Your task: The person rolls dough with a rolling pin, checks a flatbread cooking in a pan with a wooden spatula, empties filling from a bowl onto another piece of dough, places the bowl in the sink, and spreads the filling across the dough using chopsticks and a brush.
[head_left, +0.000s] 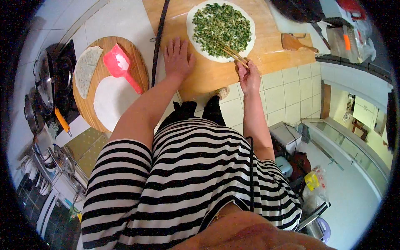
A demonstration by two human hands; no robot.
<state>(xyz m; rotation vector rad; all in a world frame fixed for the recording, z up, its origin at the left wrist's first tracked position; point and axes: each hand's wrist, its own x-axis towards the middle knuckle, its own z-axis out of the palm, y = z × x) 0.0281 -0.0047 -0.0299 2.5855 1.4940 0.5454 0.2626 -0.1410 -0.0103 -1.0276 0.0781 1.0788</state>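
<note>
Filling (223, 26) covers the dough round (191, 29) except its rim — spreading looks nearly done. Near the round, right hand (250, 78): grip closed on 2 chopsticks (233, 53); to its left, left hand (178, 58): open, empty.

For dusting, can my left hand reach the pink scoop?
Probably yes: your left hand rests flat, holding nothing visible, and the pink scoop lies nearby, though a black cord runs between them.
</note>
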